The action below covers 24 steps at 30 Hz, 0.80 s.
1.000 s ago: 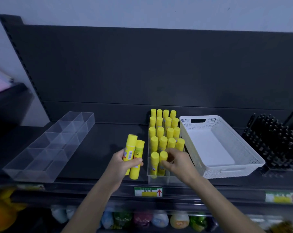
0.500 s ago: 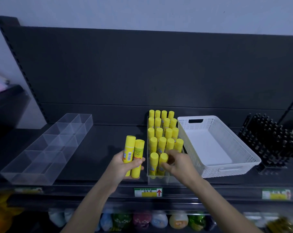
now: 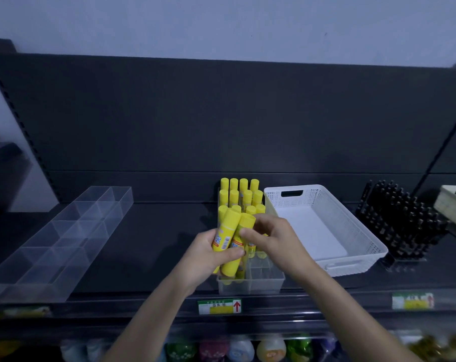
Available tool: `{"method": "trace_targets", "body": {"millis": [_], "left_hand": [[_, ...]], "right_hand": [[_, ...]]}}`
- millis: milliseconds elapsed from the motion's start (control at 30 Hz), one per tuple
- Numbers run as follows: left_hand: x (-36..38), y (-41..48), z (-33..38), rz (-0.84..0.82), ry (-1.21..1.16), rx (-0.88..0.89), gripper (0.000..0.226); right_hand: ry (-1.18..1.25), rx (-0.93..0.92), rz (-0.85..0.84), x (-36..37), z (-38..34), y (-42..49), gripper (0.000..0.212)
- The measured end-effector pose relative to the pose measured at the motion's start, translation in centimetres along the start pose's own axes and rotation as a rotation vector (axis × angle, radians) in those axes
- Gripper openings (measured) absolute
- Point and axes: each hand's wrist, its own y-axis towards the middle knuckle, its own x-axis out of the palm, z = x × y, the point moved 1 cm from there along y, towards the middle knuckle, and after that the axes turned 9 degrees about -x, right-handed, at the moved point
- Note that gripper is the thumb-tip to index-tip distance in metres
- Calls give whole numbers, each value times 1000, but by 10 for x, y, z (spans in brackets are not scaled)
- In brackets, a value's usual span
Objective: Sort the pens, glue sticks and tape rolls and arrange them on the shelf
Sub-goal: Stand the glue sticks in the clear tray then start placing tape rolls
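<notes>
A person stands at a dark shelf (image 3: 153, 244). The left hand (image 3: 204, 258) wraps around two glue sticks (image 3: 225, 235), yellow and tilted, held just above the front of a clear bin (image 3: 250, 288). The right hand (image 3: 276, 239) curls in from the side, thumb and fingers appearing to pinch the second stick (image 3: 245, 223) near its cap. Behind them, more yellow sticks (image 3: 241, 194) stand upright in rows in the bin; its front right slot looks open. A white basket (image 3: 352, 246) sits just beside the bin.

To do this well, the right hand should probably take one stick at a time, turn it upright, and lower it cap-up into the open front slot, keeping clear of the standing rows so none topple.
</notes>
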Motion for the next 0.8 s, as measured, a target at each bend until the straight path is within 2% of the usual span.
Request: {"method": "trace_targets", "body": {"millis": [67, 133, 200, 233, 267, 367, 433, 500, 600, 667, 800], "left_hand": [[4, 0, 0, 3, -11, 3, 8], [0, -1, 1, 79, 3, -3, 1], [-9, -1, 0, 169, 56, 18, 10], [-13, 0, -1, 197, 71, 29, 15], [-15, 1, -1, 214, 75, 30, 18], [-16, 4, -6, 217, 79, 8, 24], [-15, 5, -10, 212, 90, -14, 24], [-18, 6, -14, 201, 103, -21, 18], [-21, 7, -18, 185, 111, 4, 7], [-21, 7, -19, 184, 97, 22, 7], [-18, 5, -19, 168, 90, 67, 15]], "right_hand": [[133, 49, 63, -6, 0, -2, 15], [274, 110, 177, -15, 0, -5, 9], [366, 214, 226, -28, 4, -8, 14], [349, 269, 185, -32, 8, -9, 17], [263, 311, 105, -34, 12, -11, 19], [-199, 386, -197, -34, 34, -14, 29], [-337, 424, -321, -33, 40, -14, 34], [-398, 432, -362, -33, 39, -13, 32], [-567, 332, -341, -34, 38, -8, 21], [-642, 278, -336, -29, 39, -3, 17], [-717, 231, -338, -10, 49, -1, 29]]}}
